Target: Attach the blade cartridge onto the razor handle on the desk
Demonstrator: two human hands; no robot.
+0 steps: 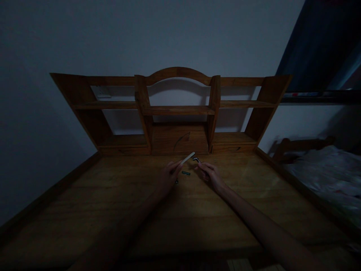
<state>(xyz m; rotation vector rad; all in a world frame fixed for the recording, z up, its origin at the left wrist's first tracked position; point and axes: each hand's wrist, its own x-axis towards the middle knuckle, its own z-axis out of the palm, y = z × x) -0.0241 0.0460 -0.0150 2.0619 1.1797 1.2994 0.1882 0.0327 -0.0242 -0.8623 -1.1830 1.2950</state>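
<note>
My left hand (171, 171) is closed around a thin, pale, flat stick (188, 157) that slants up to the right. My right hand (208, 173) pinches a small shiny metal piece with a bent end (196, 159); the dim light hides its exact kind. The tips of the two held things are close together but look apart. On the desk between the hands lies a short dark green cylinder (186, 173). Just under my left hand a small dark shiny object (176, 181) is partly hidden.
The wooden desk top (135, 218) spreads around both arms. At its back stands a wooden shelf unit (180, 110) against the wall. Raised side edges border the desk. A whitish plastic-looking heap (324, 173) lies beyond the right edge, below a dark curtain (316, 45).
</note>
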